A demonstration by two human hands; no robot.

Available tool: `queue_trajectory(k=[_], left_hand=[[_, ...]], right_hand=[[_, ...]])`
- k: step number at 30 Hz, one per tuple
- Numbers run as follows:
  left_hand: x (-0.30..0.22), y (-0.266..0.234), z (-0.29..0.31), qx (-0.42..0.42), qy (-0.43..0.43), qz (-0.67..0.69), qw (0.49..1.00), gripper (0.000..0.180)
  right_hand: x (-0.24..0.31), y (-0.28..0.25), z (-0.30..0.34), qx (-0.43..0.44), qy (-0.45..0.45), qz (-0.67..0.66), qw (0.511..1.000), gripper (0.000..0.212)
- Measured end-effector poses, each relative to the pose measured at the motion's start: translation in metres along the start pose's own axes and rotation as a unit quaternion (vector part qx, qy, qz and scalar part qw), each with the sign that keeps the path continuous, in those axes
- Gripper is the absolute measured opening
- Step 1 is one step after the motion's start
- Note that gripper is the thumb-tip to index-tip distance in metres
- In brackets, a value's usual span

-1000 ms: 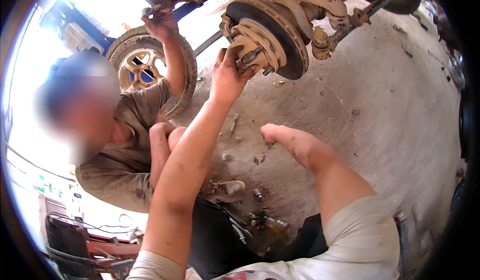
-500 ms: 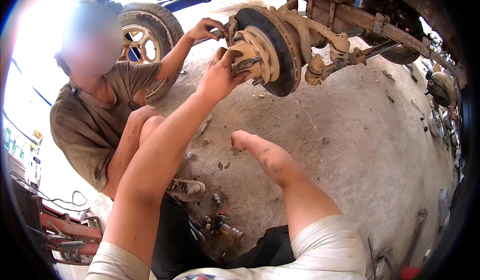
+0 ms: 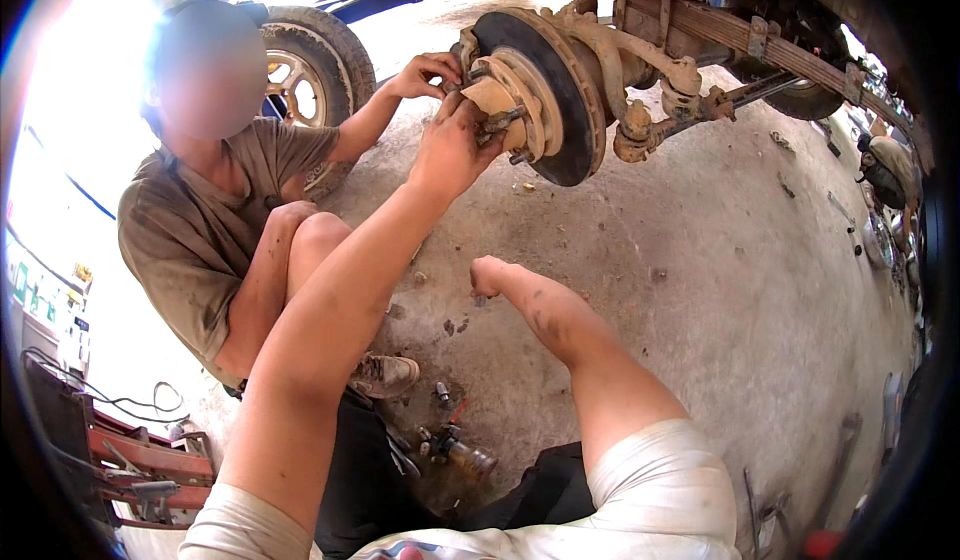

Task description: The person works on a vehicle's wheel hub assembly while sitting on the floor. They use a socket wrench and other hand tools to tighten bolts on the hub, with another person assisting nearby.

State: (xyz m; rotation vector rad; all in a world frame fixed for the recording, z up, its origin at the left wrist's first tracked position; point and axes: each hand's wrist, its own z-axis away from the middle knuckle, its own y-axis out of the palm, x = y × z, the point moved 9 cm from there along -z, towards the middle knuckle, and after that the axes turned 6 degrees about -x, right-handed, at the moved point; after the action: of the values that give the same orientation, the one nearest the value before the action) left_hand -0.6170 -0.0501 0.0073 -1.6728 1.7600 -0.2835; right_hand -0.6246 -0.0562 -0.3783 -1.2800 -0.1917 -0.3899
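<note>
Wheel hub (image 3: 492,97) clasped by left hand (image 3: 452,150); right hand (image 3: 488,275) held curled above floor (image 3: 690,260), contents unclear.

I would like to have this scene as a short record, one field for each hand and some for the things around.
left hand: at the tan wheel hub
right hand: over the floor, apart from the hub; grip unclear
co-worker's hand: close beside the left hand
behind hub: dark brake disc
beside co-worker: wheel with tyre
</note>
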Motion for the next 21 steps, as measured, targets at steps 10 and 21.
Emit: queue_trajectory(k=[10,21], left_hand=[[-0.003,-0.002,0.0,0.034,0.026,0.025,0.999,0.037],[-0.004,0.0,-0.001,0.051,0.029,0.009,0.998,0.041]], right_hand=[[0.0,0.011,-0.009,0.016,-0.002,-0.011,1.0,0.027],[-0.002,0.006,-0.001,-0.018,-0.021,-0.008,1.0,0.025]])
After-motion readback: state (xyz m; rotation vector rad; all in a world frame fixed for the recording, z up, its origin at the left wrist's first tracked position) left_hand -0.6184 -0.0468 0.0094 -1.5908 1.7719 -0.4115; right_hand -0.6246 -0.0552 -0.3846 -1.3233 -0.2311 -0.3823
